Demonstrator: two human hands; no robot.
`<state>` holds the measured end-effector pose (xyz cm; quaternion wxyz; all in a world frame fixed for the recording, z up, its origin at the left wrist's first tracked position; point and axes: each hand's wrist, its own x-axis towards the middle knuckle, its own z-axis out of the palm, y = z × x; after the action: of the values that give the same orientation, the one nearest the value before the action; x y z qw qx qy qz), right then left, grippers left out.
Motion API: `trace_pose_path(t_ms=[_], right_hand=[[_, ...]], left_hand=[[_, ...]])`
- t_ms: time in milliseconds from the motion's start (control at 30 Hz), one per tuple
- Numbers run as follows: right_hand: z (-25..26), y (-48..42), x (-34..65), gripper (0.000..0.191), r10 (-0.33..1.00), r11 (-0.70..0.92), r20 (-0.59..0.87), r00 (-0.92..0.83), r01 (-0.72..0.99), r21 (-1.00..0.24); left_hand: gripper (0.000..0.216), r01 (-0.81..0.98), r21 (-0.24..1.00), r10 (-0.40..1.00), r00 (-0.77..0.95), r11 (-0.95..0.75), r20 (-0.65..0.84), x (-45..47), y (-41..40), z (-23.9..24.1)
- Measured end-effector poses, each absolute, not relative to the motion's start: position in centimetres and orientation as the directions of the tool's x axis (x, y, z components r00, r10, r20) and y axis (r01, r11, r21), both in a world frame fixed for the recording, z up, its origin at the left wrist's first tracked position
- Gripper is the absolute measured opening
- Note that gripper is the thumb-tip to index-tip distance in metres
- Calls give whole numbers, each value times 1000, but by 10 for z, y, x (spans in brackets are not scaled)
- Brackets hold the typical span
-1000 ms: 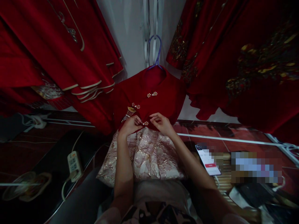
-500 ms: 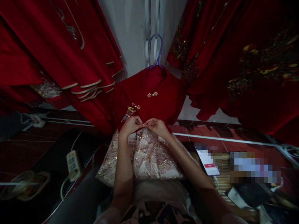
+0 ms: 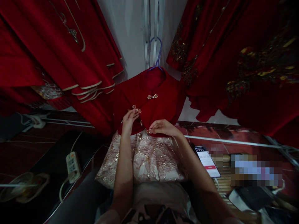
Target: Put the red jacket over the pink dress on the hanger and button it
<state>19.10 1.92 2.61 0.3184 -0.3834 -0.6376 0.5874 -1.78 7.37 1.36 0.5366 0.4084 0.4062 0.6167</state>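
A red jacket (image 3: 161,105) with pearl clasps hangs on a purple hanger (image 3: 156,53) in front of me, over a pale gold-patterned skirt (image 3: 149,158). My left hand (image 3: 129,120) lies on the jacket front beside the middle pearl clasp (image 3: 136,109), fingers bent against the cloth. My right hand (image 3: 162,127) pinches the jacket's lower edge at the lowest pearl clasp (image 3: 149,131). The top clasp (image 3: 152,96) near the collar is closed.
Red embroidered garments hang left (image 3: 58,56) and right (image 3: 245,68). A white power strip (image 3: 73,163) with a cord lies at lower left. A lit phone (image 3: 207,161) rests on a woven mat at right. Red tiled floor lies behind.
My hands have parted from the lowest clasp. The left hand rose to the middle clasp, now covering the gold tassel. The right hand moved slightly down and right along the hem.
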Motion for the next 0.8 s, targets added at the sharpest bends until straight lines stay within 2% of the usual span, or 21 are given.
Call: trace_pose_path(t_ms=[133, 333, 600, 667, 733, 800], right_hand=[[29, 19, 199, 26, 833, 6, -40, -552, 82, -997], [23, 21, 196, 28, 823, 34, -2, -568, 52, -998], [24, 19, 189, 28, 834, 30, -5, -552, 54, -998], [26, 18, 191, 28, 834, 32, -2, -552, 52, -998], [29, 17, 196, 27, 830, 21, -12, -557, 53, -998], [34, 14, 204, 27, 814, -3, -45, -579, 74, -997]], left_hand=[[27, -519, 855, 999, -43, -11, -14, -12, 68, 20], [27, -525, 851, 998, -59, -15, -19, -7, 67, 22], [23, -368, 905, 931, -358, -212, 73, 5, 74, 12], [24, -313, 934, 943, -327, -170, 62, 7, 74, 14], [28, -198, 974, 977, -203, -113, 72, 11, 75, 21], [31, -39, 982, 981, -64, -187, 184, 18, 76, 34]])
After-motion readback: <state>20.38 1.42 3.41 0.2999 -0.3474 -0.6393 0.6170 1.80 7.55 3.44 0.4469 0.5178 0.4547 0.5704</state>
